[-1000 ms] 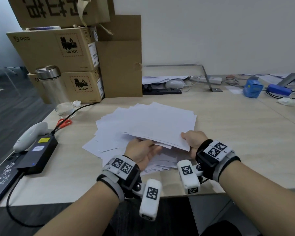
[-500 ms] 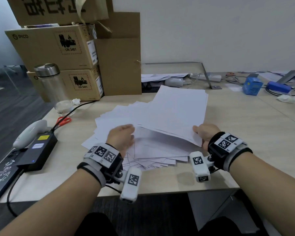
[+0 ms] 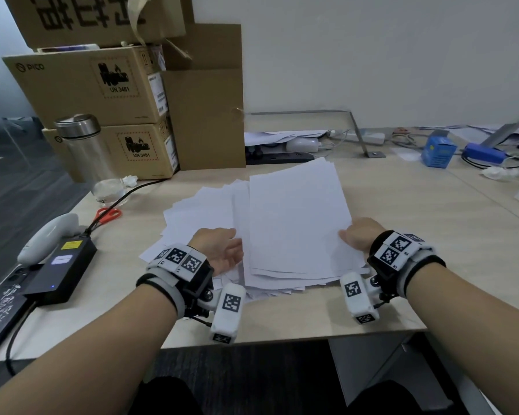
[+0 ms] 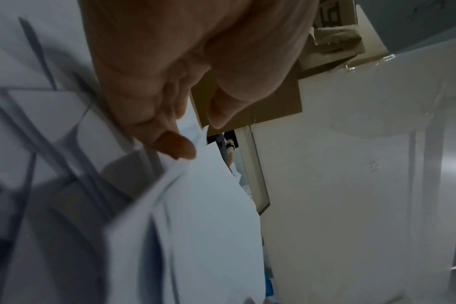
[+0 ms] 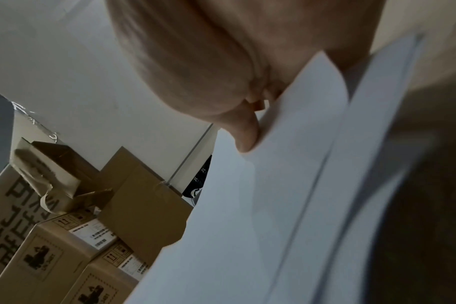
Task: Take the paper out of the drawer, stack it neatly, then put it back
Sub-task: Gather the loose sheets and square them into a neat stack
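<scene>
Paper (image 3: 294,223) lies on the desk (image 3: 432,235), right in front of the boxes (image 3: 102,94). One neater bunch sits on top, with its long side running away from me toward the boxes. More loose sheets (image 3: 198,211) stick out from under it on the left side.

My right hand (image 3: 358,233) pinches the near right edge of the top bunch, thumb on top, as the right wrist view shows. My left hand (image 3: 219,250) is at the bunch's left edge, between it and the loose sheets. Its fingers (image 4: 170,142) are loosely bent with the tips touching paper, and I can't tell if they grip any.

I think the next move is a squeeze from both sides to line up the edges. Both hands are about as near. The loose sheets are closest to my left hand, so that hand should pull them in.

A moment ago the top bunch was tipped up and slanted off to the right. Now it lies flat and straight. My left hand was resting on the loose sheets, and it has slid over to the bunch's edge.
</scene>
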